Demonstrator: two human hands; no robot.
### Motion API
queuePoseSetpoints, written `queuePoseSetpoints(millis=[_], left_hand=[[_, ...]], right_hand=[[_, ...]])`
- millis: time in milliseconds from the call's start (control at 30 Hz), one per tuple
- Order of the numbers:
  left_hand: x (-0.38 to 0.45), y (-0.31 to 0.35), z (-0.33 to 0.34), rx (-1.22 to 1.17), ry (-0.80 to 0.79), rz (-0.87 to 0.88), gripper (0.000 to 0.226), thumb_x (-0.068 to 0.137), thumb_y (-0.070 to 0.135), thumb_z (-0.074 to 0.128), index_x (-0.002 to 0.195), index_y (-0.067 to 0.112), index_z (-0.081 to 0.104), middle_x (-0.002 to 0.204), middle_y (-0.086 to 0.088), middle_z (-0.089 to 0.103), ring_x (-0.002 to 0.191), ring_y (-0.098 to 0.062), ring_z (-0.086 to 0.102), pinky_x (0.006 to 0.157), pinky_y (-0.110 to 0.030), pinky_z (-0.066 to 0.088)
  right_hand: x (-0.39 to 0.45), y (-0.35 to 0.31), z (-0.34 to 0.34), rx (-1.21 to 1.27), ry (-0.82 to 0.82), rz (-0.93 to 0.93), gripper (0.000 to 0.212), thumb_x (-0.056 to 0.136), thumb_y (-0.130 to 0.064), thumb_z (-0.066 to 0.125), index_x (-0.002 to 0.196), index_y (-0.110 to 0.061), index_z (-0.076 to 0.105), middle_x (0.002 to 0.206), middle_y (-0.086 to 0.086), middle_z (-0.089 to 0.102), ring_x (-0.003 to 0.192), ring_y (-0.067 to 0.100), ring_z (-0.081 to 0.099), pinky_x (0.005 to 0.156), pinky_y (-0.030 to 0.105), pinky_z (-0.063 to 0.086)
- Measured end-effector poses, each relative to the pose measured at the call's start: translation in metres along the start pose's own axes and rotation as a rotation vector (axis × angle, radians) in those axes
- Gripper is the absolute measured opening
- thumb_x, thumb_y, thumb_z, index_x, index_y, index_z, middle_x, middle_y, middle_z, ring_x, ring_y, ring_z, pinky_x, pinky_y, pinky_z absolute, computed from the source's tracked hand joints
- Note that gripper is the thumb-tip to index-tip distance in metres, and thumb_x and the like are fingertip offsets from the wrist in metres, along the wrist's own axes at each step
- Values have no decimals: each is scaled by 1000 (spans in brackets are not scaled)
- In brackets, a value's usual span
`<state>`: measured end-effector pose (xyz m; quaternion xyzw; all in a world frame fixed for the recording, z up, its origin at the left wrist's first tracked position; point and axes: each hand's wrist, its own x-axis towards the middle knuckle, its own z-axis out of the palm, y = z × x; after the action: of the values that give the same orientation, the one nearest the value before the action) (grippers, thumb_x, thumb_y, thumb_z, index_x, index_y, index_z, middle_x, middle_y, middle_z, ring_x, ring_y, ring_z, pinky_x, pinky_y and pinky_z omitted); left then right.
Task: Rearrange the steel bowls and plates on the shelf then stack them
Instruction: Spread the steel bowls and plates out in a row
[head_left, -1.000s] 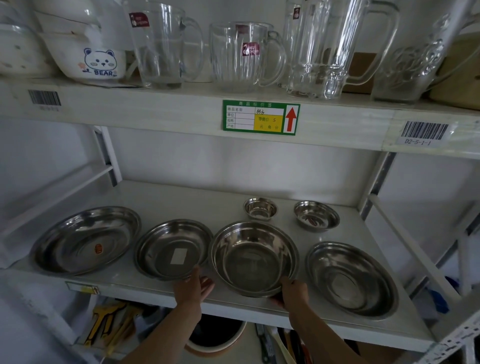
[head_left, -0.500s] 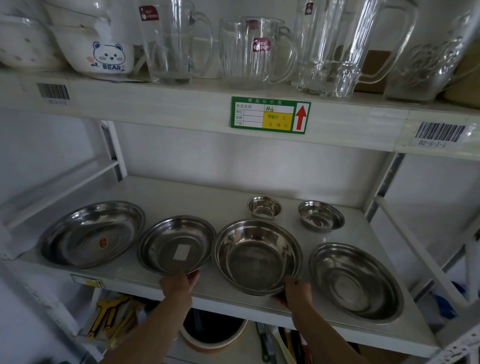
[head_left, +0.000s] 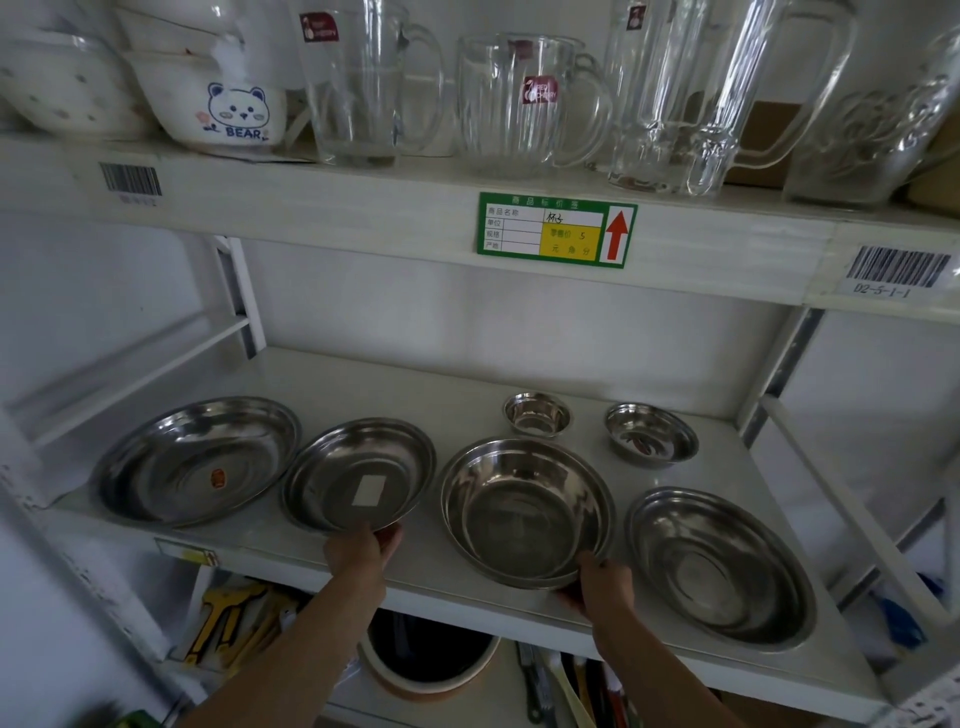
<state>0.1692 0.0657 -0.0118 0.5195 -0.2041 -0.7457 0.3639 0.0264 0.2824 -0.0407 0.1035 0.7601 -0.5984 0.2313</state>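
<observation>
Deep steel bowl (head_left: 524, 512) sits front-centre on the shelf (head_left: 415, 384), right hand (head_left: 597, 582) gripping its near rim, fingers curled under and mostly hidden; left hand (head_left: 361, 548) pinches the near edge of the labelled plate (head_left: 358, 475) just left of it. Still the rearranging step, nothing stacked. Next probably calls for lifting one piece clear of its neighbours, large plate (head_left: 195, 460) far left, right plate (head_left: 719, 566), two small bowls (head_left: 537, 413) behind.
</observation>
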Motion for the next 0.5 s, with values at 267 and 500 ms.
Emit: queuePoseSetpoints(millis=[267,500], left_hand=[[-6,2,4,11,-74,-13,35,99,9,45,133,-1,48,116,-23,59,73,-25,64,53,-30,57],[-24,15,14,13,-154,22,33,98,3,43,130,-3,49,96,-19,59,74,-29,62,55,-30,56]], right_hand=[[1,1,1,12,-14,6,17,94,-17,56,86,-4,65,89,23,71,84,38,71,79,51,60],[-4,-4,0,41,-18,21,19,93,-16,57,92,1,66,88,24,71,85,40,71,65,38,59]])
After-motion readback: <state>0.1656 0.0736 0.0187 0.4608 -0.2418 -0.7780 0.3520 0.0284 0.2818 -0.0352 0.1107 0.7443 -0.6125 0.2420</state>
